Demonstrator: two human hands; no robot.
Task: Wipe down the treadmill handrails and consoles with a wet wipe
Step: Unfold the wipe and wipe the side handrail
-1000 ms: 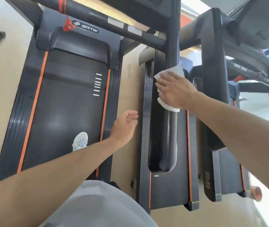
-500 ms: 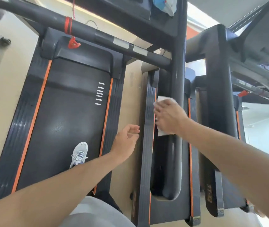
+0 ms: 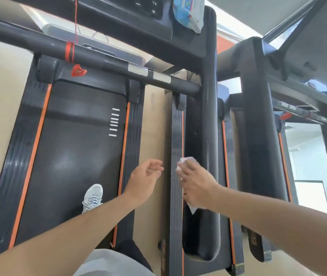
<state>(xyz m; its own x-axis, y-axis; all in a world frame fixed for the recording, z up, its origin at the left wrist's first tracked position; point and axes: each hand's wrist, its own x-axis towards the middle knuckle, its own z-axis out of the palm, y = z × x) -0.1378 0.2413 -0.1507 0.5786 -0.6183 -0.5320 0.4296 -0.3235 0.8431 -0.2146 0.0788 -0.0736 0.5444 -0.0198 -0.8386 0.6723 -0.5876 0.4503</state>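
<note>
Two black treadmills with orange stripes stand side by side on a beige floor (image 3: 152, 116), and a pack of wipes (image 3: 188, 12) lies on the console (image 3: 138, 8) above. On the right handrail (image 3: 208, 136) the right hand (image 3: 196, 186) holds the white wet wipe (image 3: 186, 161) under its curled fingers. Just beside them the left hand (image 3: 144, 180) hangs free, fingers loosely bent, holding nothing, above a grey shoe (image 3: 93, 196).

Black treadmill belt (image 3: 69, 156) edged with orange stripes (image 3: 30, 166); white wipe (image 3: 186, 161); grey shoe (image 3: 93, 196); red cord (image 3: 70, 49)
</note>
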